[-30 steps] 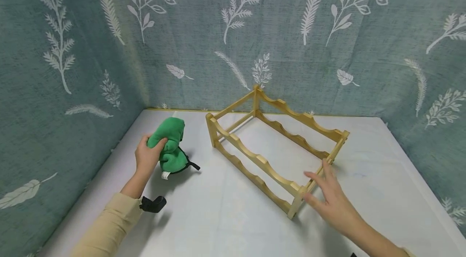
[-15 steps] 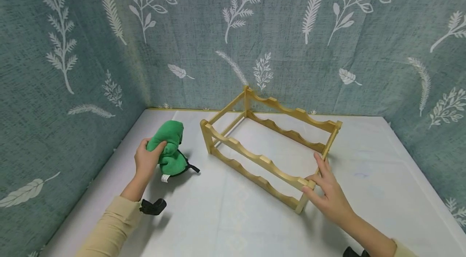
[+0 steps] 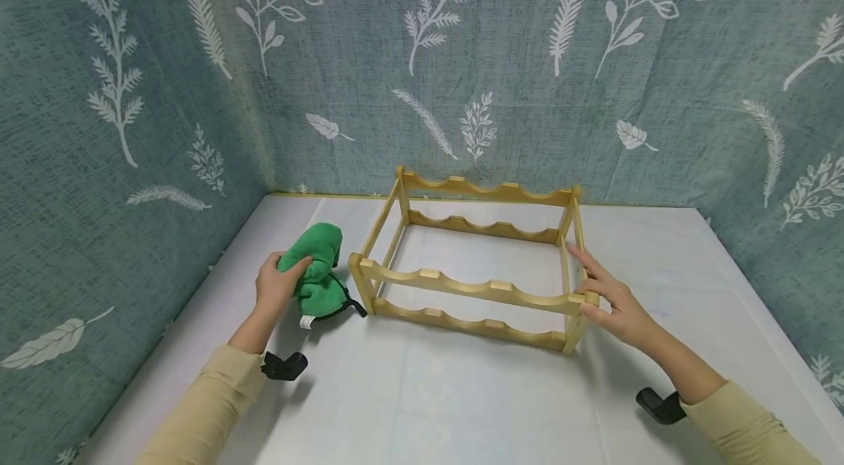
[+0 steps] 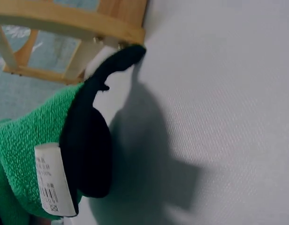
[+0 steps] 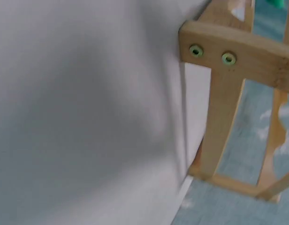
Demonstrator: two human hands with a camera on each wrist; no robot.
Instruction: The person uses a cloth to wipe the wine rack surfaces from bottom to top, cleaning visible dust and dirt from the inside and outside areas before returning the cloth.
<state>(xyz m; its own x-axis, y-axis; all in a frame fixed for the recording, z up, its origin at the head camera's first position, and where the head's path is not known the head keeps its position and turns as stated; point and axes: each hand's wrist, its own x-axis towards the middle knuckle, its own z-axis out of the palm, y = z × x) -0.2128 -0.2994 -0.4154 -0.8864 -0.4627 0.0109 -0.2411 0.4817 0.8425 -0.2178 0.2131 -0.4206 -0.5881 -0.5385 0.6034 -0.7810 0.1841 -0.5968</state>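
In the head view my left hand (image 3: pixel 277 282) pinches a crumpled green terry cloth (image 3: pixel 319 249) with thumb and fingers. The cloth has black edging, a black loop and a white printed label (image 4: pixel 54 180), clear in the left wrist view. Right beside it stands a wooden wine rack (image 3: pixel 471 285) with scalloped rails. My right hand (image 3: pixel 620 307) holds the rack's near right corner post, the thumb on the front side and the index finger stretched along the end rail. Two metal bolts (image 5: pixel 212 54) show on a rack post in the right wrist view, where the right hand is out of sight.
A white-covered table (image 3: pixel 422 406) carries everything. Teal fabric (image 3: pixel 369 33) with white leaf prints hangs close behind and at both sides. Black wrist cameras (image 3: pixel 285 366) sit on both wrists, just above the table.
My right hand has taken hold of the rack's corner and the rack has turned, its long side now nearly facing me and its left end closer to the cloth. The left hand barely shifted.
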